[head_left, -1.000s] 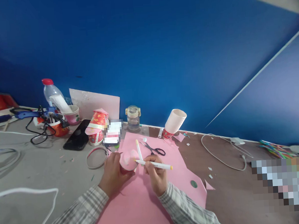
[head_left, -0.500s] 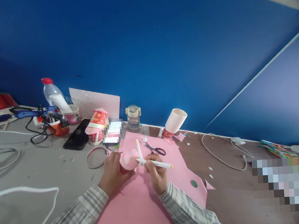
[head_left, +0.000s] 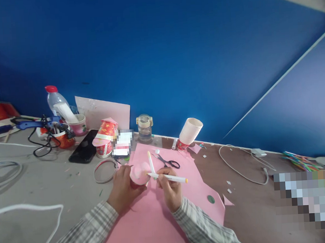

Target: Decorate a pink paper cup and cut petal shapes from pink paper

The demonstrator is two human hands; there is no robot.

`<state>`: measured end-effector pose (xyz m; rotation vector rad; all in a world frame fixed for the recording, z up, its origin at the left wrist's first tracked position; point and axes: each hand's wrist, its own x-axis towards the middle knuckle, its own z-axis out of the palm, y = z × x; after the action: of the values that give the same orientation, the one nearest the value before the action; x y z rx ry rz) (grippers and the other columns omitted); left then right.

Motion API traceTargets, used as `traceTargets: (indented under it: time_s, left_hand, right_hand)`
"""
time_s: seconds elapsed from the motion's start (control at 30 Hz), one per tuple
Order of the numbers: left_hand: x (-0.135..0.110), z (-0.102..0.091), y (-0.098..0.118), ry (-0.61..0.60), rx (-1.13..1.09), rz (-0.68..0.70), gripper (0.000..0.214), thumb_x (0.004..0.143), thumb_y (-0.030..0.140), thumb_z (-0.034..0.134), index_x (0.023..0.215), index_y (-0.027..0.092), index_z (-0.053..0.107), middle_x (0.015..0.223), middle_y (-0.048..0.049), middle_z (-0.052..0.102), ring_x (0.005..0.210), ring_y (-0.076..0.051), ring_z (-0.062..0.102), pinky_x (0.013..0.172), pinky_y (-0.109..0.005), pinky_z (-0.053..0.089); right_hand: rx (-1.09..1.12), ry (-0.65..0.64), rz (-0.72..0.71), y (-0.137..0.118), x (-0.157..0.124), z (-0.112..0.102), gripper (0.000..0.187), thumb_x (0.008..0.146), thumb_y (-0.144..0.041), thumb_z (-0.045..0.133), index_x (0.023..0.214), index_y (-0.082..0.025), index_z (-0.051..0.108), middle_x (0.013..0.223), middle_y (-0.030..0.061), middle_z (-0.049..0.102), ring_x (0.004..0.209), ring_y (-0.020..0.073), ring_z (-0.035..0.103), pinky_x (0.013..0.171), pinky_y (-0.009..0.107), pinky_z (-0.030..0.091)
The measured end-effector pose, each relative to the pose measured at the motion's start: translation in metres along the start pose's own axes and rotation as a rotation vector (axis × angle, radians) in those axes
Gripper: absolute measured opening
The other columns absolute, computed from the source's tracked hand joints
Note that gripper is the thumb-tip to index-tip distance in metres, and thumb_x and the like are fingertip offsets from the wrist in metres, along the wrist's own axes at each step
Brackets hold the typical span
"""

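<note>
My left hand (head_left: 123, 188) is wrapped round a small cup covered in pink paper (head_left: 139, 174), holding it over a large pink sheet (head_left: 157, 217). My right hand (head_left: 170, 189) pinches a white marker with a yellow end (head_left: 170, 178); its tip touches the cup's pink top. A second white pen (head_left: 150, 162) sticks up between the cup and my right hand.
Black scissors (head_left: 166, 160) lie on the sheet behind my hands. Behind stand a stack of paper cups (head_left: 189, 132), a glass jar (head_left: 144, 127), a decorated red cup (head_left: 104, 138), a phone (head_left: 84, 146), a bottle (head_left: 56, 100) and a blue glue gun (head_left: 32, 124). White cables (head_left: 243, 166) lie right and left.
Almost nothing: the marker tip has shifted slightly on the pink cup; both hands stay in place.
</note>
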<state>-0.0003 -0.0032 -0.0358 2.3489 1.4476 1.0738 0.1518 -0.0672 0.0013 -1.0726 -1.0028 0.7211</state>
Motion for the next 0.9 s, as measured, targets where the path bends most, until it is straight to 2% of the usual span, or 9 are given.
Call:
traceTargets:
  time_s: [0.9]
  left_hand:
    - [0.0001, -0.0013, 0.0012, -0.002, -0.018, -0.011, 0.062, 0.044, 0.057, 0.067, 0.095, 0.026, 0.048, 0.087, -0.0022, 0.054, 0.085, -0.029, 0.054, 0.071, -0.045, 0.046]
  right_hand:
    - [0.005, 0.014, -0.008, 0.0017, 0.0008, 0.0004, 0.017, 0.074, -0.033, 0.057, 0.071, -0.018, 0.061, 0.043, -0.0065, 0.051, 0.037, 0.0095, 0.045, 0.039, 0.019, 0.037]
